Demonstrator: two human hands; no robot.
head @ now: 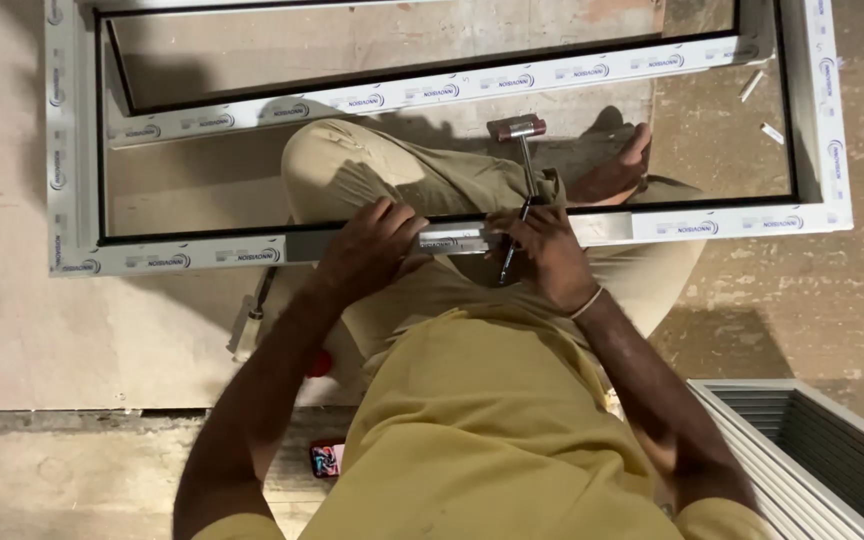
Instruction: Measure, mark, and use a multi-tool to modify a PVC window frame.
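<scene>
Two hands are laid on the white window frame across the lap: the left hand pressed over a metal strip, the right hand apparently closed around a thin dark tool; a mallet lies beyond.

— How many things are you counting here?
— I am seeing one white window frame, one mallet, two hands, one phone and two small white pieces lying on the floor.
</scene>
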